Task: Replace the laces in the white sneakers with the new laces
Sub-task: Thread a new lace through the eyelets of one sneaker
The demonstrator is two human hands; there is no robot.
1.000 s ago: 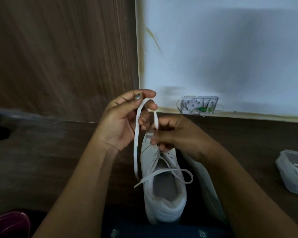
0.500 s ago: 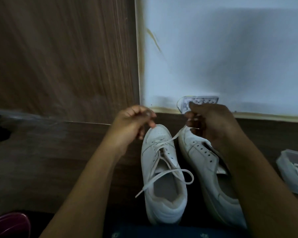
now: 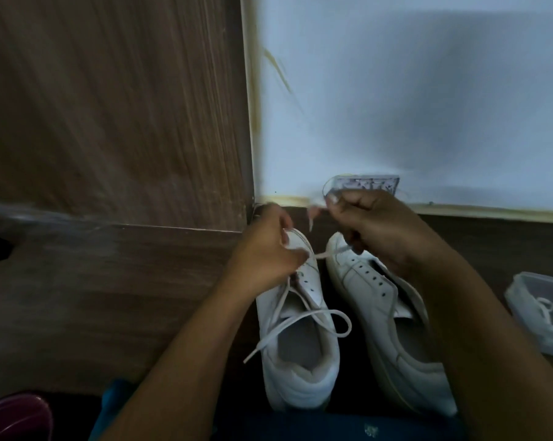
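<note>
Two white sneakers stand side by side on the dark wooden table, toes toward the wall. The left sneaker (image 3: 295, 342) carries a white lace (image 3: 303, 319) through its lower eyelets, with a loose loop and free end lying over its opening. The right sneaker (image 3: 393, 329) shows bare eyelets and no lace. My left hand (image 3: 265, 253) sits over the left sneaker's toe, pinching one lace end. My right hand (image 3: 373, 230) hovers above the right sneaker's toe, gripping the other lace end, which stretches between the two hands.
A clear plastic container (image 3: 542, 316) with white laces inside lies at the right edge. A small printed packet (image 3: 367, 183) leans against the white wall behind my right hand. A wooden panel (image 3: 109, 106) rises at the back left. A maroon object (image 3: 14, 418) is at the bottom left.
Both hands dropped from a raised position and spread apart, drawing the lace down through the front eyelets. The right sneaker, hidden before by my right arm, is now visible.
</note>
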